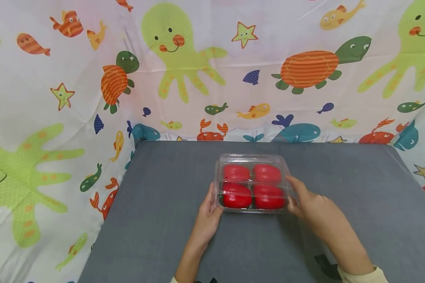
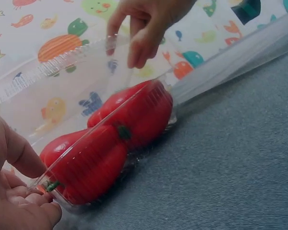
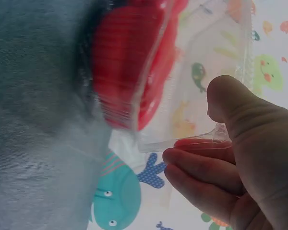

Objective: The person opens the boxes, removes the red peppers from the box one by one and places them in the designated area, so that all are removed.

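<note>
A clear plastic clamshell box (image 1: 254,211) sits on the grey cloth with several red bell peppers (image 1: 237,196) in it, laid in two rows. Green stems show on two peppers in the left wrist view. The box's clear lid (image 2: 31,91) stands raised at a slant over them. My left hand (image 1: 206,220) grips the near left corner, thumb at the front and fingers along the side. On the right, my right hand (image 1: 316,208) pinches the lid's edge between thumb and fingers, as the right wrist view shows.
Grey cloth (image 1: 163,212) covers the tabletop. A white curtain (image 1: 205,39) printed with sea animals hangs behind and along the left side. Near the right forearm lies a small black patch (image 1: 327,266) on the cloth.
</note>
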Available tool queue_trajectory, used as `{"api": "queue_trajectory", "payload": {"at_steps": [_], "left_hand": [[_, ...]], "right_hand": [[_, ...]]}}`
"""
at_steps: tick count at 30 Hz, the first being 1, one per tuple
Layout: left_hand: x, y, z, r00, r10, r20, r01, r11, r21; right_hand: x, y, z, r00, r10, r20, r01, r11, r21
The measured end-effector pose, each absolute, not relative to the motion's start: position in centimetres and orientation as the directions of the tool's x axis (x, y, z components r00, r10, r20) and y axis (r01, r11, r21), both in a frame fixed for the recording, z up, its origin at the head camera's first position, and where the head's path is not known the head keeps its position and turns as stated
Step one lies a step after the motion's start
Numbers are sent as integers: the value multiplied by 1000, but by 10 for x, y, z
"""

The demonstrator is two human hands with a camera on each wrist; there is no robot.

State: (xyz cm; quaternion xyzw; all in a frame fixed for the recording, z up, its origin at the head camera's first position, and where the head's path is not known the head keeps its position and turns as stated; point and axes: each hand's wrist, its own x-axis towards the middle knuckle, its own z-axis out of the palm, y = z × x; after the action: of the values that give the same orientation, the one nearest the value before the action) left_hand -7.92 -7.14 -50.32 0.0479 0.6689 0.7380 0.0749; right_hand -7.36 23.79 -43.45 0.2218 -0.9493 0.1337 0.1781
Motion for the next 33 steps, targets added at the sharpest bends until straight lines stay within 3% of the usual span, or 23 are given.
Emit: {"api": "queue_trajectory", "payload": {"at_steps": [6,14,33], "left_hand": [[-88,-73,-501,-982,185,-46,-61,-77,995],[-111,-79,-496,-981,189,-35,-45,-48,998],[-128,-79,-497,-968,246,-43,-73,-116,991]], "right_hand": [[-81,239,-421,-867,-325,378,-422,881,-212],[-92,240,-405,-844,-311,436,-433,876,-213],[-126,248,-391,-896,-174,408,-380,775,-505]]}}
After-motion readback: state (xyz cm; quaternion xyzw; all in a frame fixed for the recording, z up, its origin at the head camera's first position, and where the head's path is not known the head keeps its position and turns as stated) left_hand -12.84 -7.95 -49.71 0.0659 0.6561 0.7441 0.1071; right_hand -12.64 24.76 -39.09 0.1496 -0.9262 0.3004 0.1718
